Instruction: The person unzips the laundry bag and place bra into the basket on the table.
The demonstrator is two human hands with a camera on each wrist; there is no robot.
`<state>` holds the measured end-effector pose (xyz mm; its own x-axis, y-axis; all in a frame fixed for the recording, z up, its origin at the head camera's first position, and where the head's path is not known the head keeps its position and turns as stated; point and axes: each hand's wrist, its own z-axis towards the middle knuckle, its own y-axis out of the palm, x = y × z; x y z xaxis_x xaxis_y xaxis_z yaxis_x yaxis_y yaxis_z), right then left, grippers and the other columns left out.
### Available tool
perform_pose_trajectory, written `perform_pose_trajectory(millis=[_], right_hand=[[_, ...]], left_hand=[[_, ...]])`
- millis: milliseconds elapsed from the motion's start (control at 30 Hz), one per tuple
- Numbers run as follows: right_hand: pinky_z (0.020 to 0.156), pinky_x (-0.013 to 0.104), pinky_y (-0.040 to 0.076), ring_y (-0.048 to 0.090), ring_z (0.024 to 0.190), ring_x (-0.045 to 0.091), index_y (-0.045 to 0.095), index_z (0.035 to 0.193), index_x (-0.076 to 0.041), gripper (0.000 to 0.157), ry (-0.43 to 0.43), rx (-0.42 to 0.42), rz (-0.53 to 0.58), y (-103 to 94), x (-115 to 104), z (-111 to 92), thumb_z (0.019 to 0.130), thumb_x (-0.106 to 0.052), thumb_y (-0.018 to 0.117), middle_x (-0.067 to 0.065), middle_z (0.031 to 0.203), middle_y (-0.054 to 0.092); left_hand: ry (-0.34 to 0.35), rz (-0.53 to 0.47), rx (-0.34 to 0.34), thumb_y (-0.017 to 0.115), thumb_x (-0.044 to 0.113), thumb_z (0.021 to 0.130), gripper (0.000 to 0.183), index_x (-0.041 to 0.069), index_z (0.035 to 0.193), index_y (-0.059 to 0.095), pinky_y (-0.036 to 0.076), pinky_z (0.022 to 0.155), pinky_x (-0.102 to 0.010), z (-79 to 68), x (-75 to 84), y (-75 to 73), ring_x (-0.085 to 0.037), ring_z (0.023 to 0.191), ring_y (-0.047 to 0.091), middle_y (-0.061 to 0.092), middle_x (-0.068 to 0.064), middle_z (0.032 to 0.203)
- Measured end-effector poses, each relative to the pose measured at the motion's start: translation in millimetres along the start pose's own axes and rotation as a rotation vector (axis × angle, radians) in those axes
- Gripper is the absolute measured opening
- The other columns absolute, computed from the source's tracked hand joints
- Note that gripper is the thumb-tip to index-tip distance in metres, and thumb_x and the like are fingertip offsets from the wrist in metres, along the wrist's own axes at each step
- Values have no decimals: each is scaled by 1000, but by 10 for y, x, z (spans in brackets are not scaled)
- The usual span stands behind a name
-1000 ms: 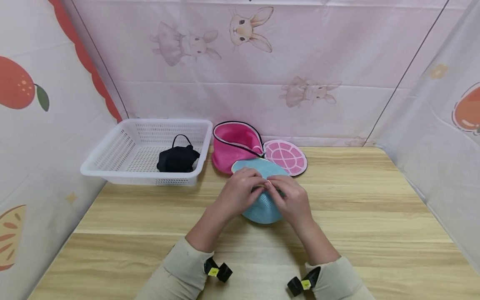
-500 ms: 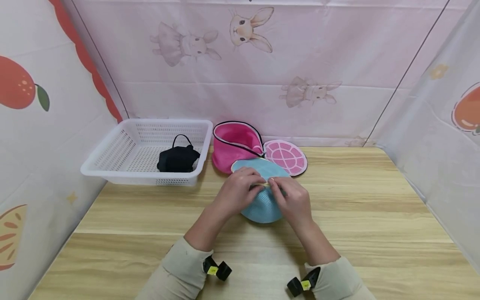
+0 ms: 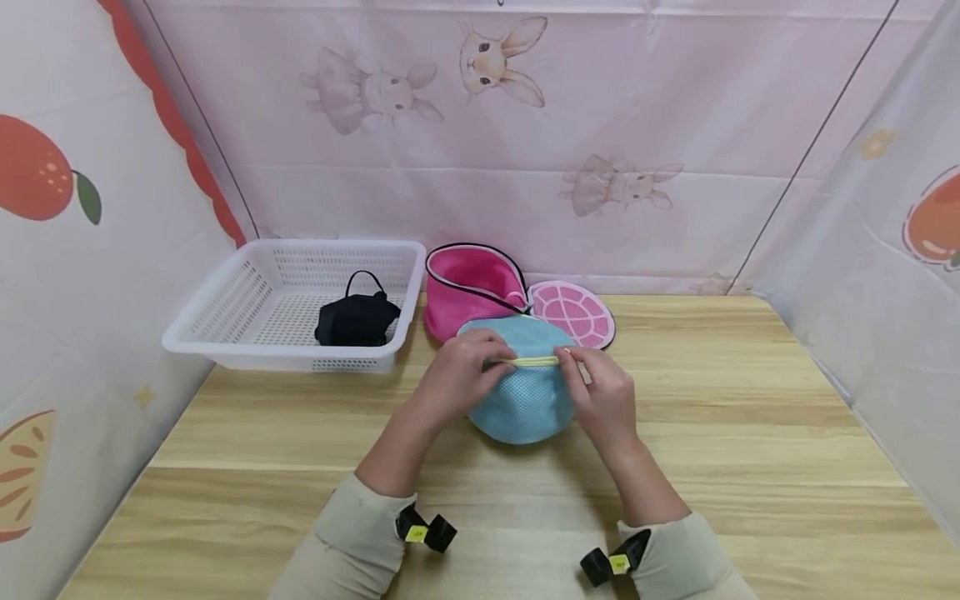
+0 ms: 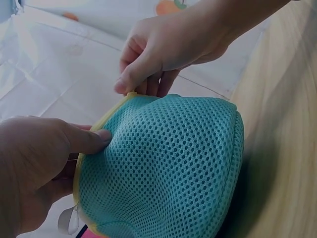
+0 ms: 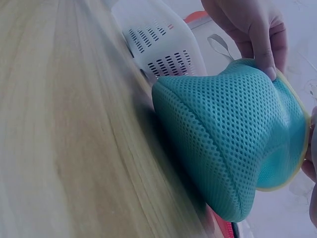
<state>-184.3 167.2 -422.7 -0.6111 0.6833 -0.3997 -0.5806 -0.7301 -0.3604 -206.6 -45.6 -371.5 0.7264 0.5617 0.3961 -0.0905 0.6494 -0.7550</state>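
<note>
A blue mesh laundry bag (image 3: 522, 410) with yellow edging (image 3: 536, 362) stands on the table in front of the person. My left hand (image 3: 457, 377) pinches the edging at its left end, thumb on the mesh side in the left wrist view. At the right end, my right hand (image 3: 606, 392) pinches the same edging between thumb and fingers. Between the two hands the edging runs straight. From the right wrist view, the bag's mouth (image 5: 280, 163) gapes near the right hand. A pale loop (image 4: 68, 220) hangs from the bag's edge beyond the left hand.
Behind the blue bag stands a pink mesh bag (image 3: 459, 310) with its mouth open and a round pink lid (image 3: 572, 314) folded to the right. A white perforated basket (image 3: 281, 357) at the back left holds a black cloth item (image 3: 356, 320) with a thin loop.
The hands have drawn apart, left hand leftward and right hand rightward. The yellow edging now shows stretched between them, and more of the blue bag's front is visible.
</note>
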Motion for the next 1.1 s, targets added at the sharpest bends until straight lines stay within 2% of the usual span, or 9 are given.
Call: perform_pose_trajectory(millis=[300,500,600,767,933,1100], right_hand=[[78,24,57,72,81,26,72,94,1,10,-25,99,12,-23,-12,35,84,3,72,12,87,74],[86,14,52,72,83,28,72,95,2,10,-7,107,16,-40,-50,43,85,0,73,13,90,74],[88,16,52,72,84,27,72,94,1,11,-12,102,5,-33,-73,32,84,-2,75,13,90,74],[85,24,55,71,81,25,73,91,1,11,-55,117,-14,-10,-111,20,82,-3,77,12,86,73],[86,23,55,69,82,21,72,90,0,12,-105,94,-3,12,-168,21,82,-7,78,9,85,73],[86,26,56,70,82,21,73,90,-1,11,-128,66,45,38,-204,10,84,-9,76,7,87,73]], left_hand=[[-17,-76,63,80,10,82,15,8,97,78,56,80,-22,-10,-36,-33,-13,91,63,70,0,95],[-6,-76,120,79,7,82,13,6,95,78,56,83,-25,-14,-64,-30,-15,93,64,71,-3,95],[-16,-68,112,79,6,82,15,5,97,77,55,86,-27,-13,-42,-33,-17,96,64,71,-4,98],[-14,-29,43,80,16,82,25,7,105,76,55,90,-27,-5,49,1,-17,101,63,70,-4,104],[39,20,30,81,26,83,31,9,108,76,54,92,-27,-4,141,102,-16,104,63,70,-3,106],[127,54,44,78,19,86,26,9,110,75,53,93,-26,-4,181,185,-15,103,63,70,-2,105]])
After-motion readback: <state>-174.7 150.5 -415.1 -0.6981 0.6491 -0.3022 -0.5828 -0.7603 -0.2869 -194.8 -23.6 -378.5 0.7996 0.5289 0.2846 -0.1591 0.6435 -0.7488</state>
